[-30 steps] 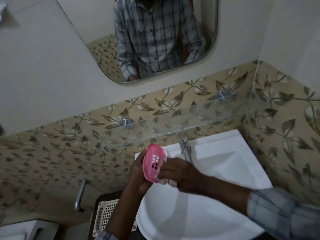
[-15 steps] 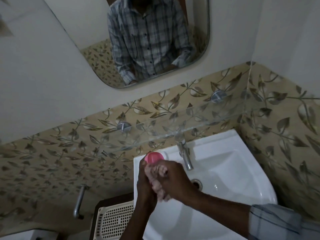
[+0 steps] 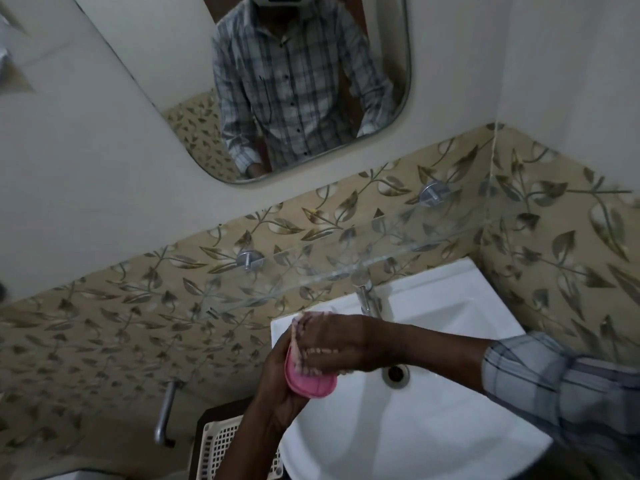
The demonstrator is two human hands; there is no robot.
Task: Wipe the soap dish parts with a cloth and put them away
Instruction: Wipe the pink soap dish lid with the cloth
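Both hands meet above the sink (image 3: 450,427): left hand (image 3: 277,386) cups the pink soap dish part (image 3: 310,384) upright, right hand (image 3: 332,341) presses a pale cloth (image 3: 298,344) onto it.

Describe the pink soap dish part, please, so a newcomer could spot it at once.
Find the white washbasin under the glass shelf. Above its left rim, the left hand holds the soap dish part. It is the only pink thing there.
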